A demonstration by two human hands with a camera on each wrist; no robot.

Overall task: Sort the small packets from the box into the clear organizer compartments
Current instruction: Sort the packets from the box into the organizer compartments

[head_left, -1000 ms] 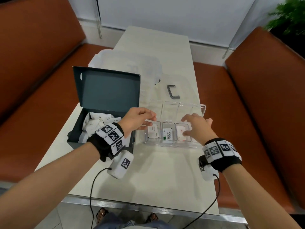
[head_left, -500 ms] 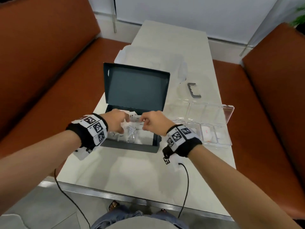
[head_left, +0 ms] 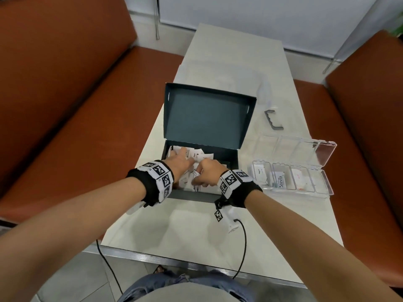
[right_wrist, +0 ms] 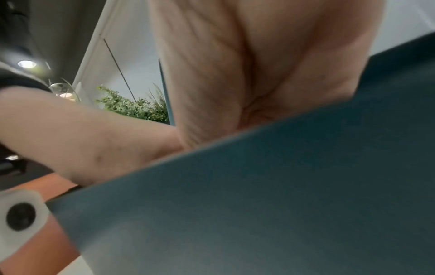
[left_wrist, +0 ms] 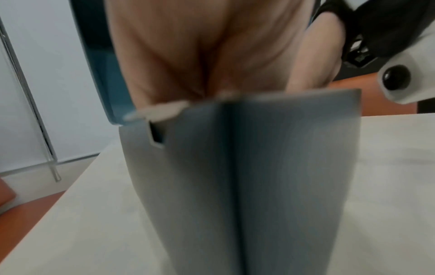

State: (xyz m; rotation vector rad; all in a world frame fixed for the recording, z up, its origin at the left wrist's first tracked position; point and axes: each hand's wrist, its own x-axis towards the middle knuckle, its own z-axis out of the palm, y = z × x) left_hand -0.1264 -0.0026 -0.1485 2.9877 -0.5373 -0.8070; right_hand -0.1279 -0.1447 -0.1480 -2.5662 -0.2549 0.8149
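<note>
Head view: both hands were inside the dark box [head_left: 237, 127], among white packets [head_left: 197, 154].
Left hand [head_left: 180, 163]: fingers extended onto packets.
Right hand [head_left: 208, 172]: fingers curled, pinching a packet.
Organizer [head_left: 322, 171]: right of box, apart.

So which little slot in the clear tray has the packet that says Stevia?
The second slot from the left in the clear tray. Its Stevia packet shows the word; the neighbouring packets do not.

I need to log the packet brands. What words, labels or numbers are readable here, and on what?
"Stevia": on the packet in the organizer's second compartment from the left.
Print on the packet in the first compartment: too small to read.
Print on the packets in the box: too small to read.
Square black-and-white code markers on both wristbands: no words.
</note>
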